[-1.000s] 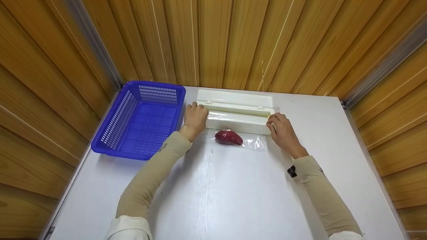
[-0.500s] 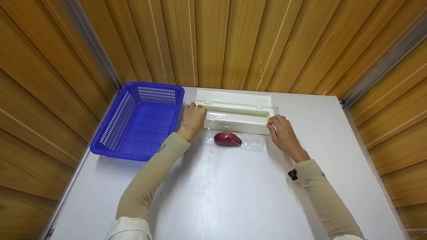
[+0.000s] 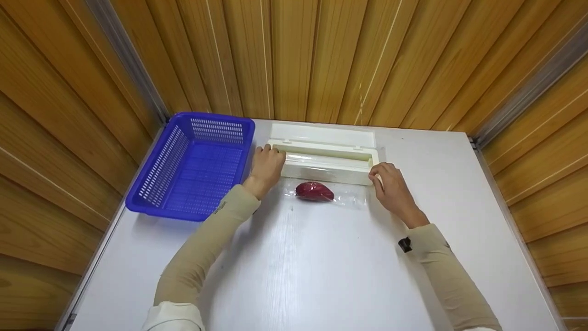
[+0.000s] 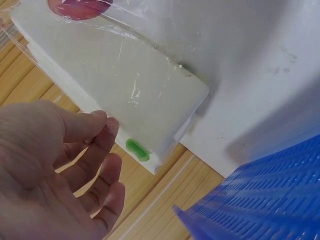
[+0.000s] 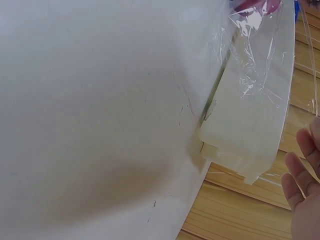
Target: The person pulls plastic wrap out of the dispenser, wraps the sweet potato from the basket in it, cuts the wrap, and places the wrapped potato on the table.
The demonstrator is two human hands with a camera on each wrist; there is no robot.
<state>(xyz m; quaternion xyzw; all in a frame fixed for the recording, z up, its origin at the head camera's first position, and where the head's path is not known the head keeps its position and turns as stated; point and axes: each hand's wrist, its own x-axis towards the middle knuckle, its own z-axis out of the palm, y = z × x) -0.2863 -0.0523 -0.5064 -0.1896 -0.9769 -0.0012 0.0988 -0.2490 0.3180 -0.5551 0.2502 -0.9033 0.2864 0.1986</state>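
Item: white cling-film dispenser (image 3: 327,162), lid folded back toward the far wall, set at the far middle of the table (image 3: 321,276); a sheet of cling film (image 3: 342,196) is drawn out toward the near side, and a dark red item (image 3: 314,191) is lodged on or under it, just near of the dispenser — which of the two cannot be told. Left hand (image 3: 268,165) is placed at the dispenser's left end; in the wrist view its fingers (image 4: 102,145) are seen loosely bent and slightly spread, beside the casing and not clearly gripping it. Right hand (image 3: 390,186) is held at the right end, fingers curled near the film's edge; whether film is pinched cannot be told. Blue basket (image 3: 193,163) is stood to the left, just beside the dispenser. Risks, as judged: the dispenser is liable to be slid or tipped if the film is pulled while the casing is only lightly steadied; the film is liable to be torn unevenly, wrinkled, or stuck to itself; the red item may be dragged along.
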